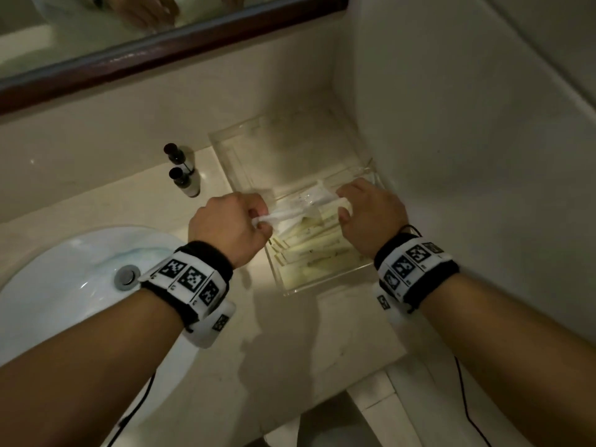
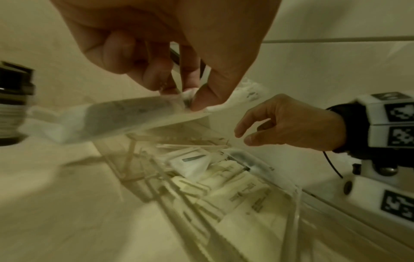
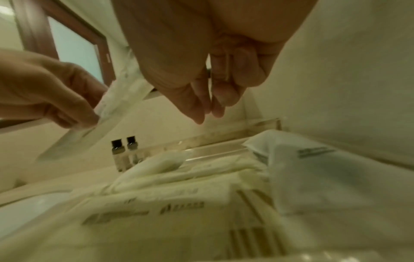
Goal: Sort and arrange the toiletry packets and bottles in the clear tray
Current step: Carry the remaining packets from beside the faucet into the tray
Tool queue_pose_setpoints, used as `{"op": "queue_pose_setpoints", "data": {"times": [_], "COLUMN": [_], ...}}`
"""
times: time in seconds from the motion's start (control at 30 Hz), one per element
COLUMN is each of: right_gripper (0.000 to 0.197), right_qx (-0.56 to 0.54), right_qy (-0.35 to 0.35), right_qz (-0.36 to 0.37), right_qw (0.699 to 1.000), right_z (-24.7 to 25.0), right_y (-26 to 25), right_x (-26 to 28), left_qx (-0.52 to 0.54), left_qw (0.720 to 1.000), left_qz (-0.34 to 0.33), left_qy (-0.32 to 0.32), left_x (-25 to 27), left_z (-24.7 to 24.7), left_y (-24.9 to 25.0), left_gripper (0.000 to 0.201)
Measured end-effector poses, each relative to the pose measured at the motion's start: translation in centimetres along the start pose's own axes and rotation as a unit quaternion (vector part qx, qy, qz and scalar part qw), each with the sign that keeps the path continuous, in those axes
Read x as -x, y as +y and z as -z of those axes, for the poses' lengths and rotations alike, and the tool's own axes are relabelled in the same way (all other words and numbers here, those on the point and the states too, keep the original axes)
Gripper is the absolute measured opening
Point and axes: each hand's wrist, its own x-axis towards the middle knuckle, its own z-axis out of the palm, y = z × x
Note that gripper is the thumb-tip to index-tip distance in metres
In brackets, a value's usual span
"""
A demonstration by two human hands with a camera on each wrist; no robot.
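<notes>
From the head view I see my left hand pinching one end of a long white packet above the clear tray, which sits on the bench in the corner by the wall; my right hand is at the packet's other end, fingers curled, though I cannot tell from here whether it grasps it. More packets lie piled in the near half of the tray, and two small bottles with dark caps stand upright on the bench just left of it, beside the sink. In the left wrist view my thumb and fingertips clamp the packet, which is blurred, while the right hand hovers over the tray with fingers loosely bent and nothing in them. In the right wrist view that hand hangs relaxed and empty above the piled packets; the left hand holds the long packet aloft, and the bottles stand beyond.
</notes>
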Motion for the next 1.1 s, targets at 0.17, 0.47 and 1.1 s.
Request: {"op": "queue_pose_setpoints", "data": {"times": [0.17, 0.47, 1.1], "right_gripper": [0.031, 0.029, 0.031], "right_qx": [-0.026, -0.057, -0.057], "right_qy": [0.069, 0.107, 0.105], "right_qz": [-0.077, -0.098, -0.089], "right_qw": [0.994, 0.988, 0.989], "right_z": [1.3, 1.6, 1.6], "right_y": [2.8, 5.4, 4.5], "right_x": [1.8, 3.9, 3.0], "left_qx": [-0.012, -0.032, -0.08], "left_qw": [0.999, 0.992, 0.967], "left_qz": [-0.032, -0.076, -0.104], "left_qy": [-0.037, -0.096, -0.217], "left_x": [-0.9, -1.6, -0.9], "left_z": [-1.4, -5.9, -7.7], "left_y": [3.1, 7.4, 6.9], "left_gripper": [0.015, 0.016, 0.015]}}
